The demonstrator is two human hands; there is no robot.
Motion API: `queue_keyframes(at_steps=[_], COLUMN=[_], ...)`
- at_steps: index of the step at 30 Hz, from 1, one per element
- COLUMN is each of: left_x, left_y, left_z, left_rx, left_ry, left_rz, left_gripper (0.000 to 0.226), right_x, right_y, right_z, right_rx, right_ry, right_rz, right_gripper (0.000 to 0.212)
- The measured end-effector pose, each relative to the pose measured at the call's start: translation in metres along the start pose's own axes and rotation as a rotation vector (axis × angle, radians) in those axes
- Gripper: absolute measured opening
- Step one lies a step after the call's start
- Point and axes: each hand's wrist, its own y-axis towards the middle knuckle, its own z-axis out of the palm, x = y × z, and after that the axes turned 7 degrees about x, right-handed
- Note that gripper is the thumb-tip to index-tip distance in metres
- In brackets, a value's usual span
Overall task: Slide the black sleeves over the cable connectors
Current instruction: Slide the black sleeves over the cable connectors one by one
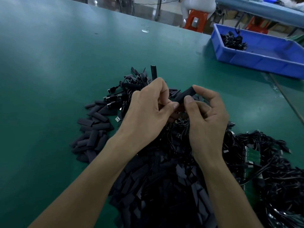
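My right hand (205, 116) pinches a black sleeve (185, 94) between thumb and forefinger, tilted up to the right above the pile. My left hand (146, 109) is curled beside it, its thumb and fingers meeting the sleeve's lower end; what it grips there is hidden by the fingers. A sleeved cable end (153, 72) sticks up behind the left hand. Loose black sleeves (93, 127) lie in a heap on the green table (57, 71), and USB cable connectors (113, 97) poke out at the heap's left side.
A blue bin (256, 58) with several black cables stands at the back right. A tangle of black cables with green circuit boards (251, 158) lies to the right of my arms. A person sits on an orange stool (195, 20) beyond the table.
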Motion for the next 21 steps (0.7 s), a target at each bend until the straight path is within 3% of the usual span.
queue_keyframes(at_steps=[7,9,12,15,21], left_x=[0.001,0.003,0.003,-0.001,0.003], left_y=[-0.001,-0.001,0.001,0.004,0.018], left_z=[0.002,0.002,-0.002,-0.012,-0.031], left_rx=[0.03,0.039,0.026,-0.08,-0.366], left_ry=[-0.015,-0.011,-0.196,-0.372,-0.661], left_rz=[-0.007,-0.061,-0.148,-0.181,-0.175], left_gripper=[0.041,0.036,0.034,0.029,0.03], right_x=[-0.001,0.004,0.015,0.022,0.028], right_y=[0.001,0.004,0.009,0.008,0.004], right_z=[-0.007,-0.015,-0.036,-0.052,-0.064], right_rx=[0.075,0.123,0.309,0.593,0.823], right_ry=[-0.144,-0.25,-0.559,-0.923,-0.9], right_rz=[-0.009,-0.002,0.052,0.227,0.399], right_gripper=[0.034,0.031,0.038,0.062,0.074])
